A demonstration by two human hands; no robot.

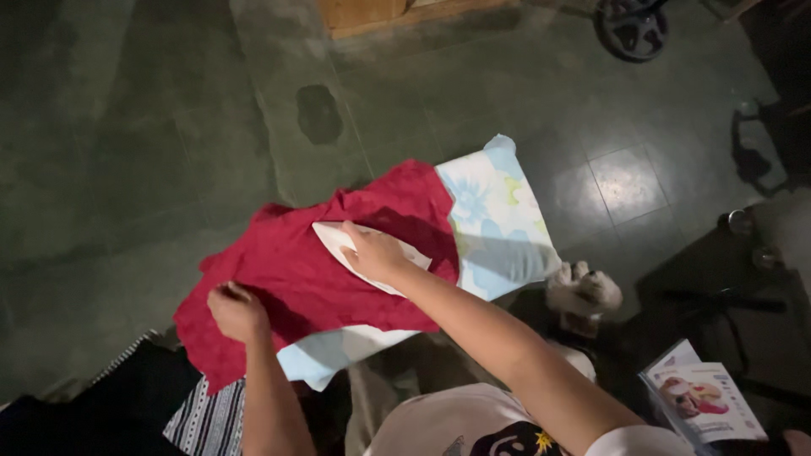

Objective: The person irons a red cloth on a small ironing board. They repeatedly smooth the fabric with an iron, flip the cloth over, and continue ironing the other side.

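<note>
Dark green floor tiles [127,169] fill the background, dim and patchy. At the centre a red cloth [296,279] lies spread over a pale blue flowered pad [498,219]. Right hand [376,253] has its grip closed around a white iron [338,241] resting on the cloth. Left hand [238,311], at 8 o'clock of the iron, pinches the cloth in a narrow grip. At 4 o'clock a printed booklet [705,401] lies
</note>
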